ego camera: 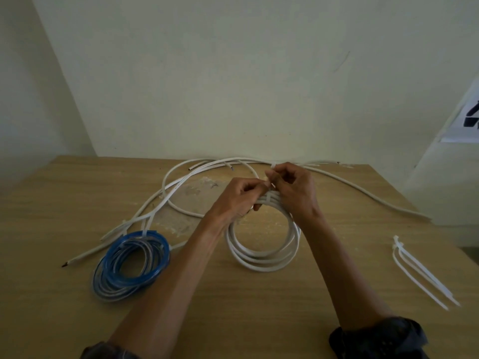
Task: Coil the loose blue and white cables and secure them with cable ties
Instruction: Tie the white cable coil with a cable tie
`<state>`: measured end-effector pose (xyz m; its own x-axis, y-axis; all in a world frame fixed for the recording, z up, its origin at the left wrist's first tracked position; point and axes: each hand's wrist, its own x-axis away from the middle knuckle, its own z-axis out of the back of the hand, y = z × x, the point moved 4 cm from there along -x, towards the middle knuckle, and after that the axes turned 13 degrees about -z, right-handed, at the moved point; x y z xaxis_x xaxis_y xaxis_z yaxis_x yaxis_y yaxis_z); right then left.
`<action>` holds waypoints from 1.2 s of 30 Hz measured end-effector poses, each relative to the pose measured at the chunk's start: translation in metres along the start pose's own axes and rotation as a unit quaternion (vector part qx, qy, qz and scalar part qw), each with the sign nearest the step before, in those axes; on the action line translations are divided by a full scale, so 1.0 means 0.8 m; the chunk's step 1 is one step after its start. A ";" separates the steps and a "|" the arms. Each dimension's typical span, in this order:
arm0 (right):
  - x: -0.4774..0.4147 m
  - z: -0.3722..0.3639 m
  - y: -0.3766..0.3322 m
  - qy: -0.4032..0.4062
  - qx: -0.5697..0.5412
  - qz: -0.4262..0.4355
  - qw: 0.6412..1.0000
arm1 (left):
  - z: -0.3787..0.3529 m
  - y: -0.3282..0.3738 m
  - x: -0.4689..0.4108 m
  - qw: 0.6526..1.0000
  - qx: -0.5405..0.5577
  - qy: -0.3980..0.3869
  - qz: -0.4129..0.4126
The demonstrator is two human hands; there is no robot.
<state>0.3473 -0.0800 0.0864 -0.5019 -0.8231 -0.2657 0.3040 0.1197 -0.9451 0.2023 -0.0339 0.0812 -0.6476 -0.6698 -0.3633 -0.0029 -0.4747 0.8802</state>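
Centre frame: white cable coil (261,260) lies on the table (51,216) with a cable tie (269,197) wrapped over its top edge. Left hand (237,196) and right hand (294,190) both have fingers curled, pinching that tie. Blue coil (129,265), already tied, lies lower left; loose white cables (178,183) sprawl behind it, and spare ties (420,270) sit at right.

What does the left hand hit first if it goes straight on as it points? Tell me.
Most likely the right hand: the left hand points toward it, fingertips nearly meeting over the cable tie on the white coil. Depth is unclear.
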 end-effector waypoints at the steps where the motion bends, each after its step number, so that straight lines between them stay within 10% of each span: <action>1: 0.001 0.000 0.001 0.003 -0.009 -0.006 1.000 | -0.001 -0.001 0.000 1.000 0.009 0.002 0.005; 18: 0.033 -0.069 0.002 -0.133 0.094 -0.011 0.987 | 0.083 -0.028 0.028 0.987 0.099 -0.016 0.122; 29: 0.090 -0.236 -0.001 -0.214 0.053 -0.137 0.966 | 0.227 -0.049 0.096 0.968 -0.185 0.084 0.148; 36: 0.106 -0.260 -0.014 -0.259 0.116 -0.153 0.947 | 0.240 -0.063 0.135 0.962 -0.182 0.077 0.190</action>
<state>0.1332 -0.0354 0.0352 -0.1498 -0.9684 0.1996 0.4087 -0.2445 -0.8793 -0.0136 0.0273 0.0565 -0.4279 -0.8981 -0.1018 0.4975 -0.3281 0.8030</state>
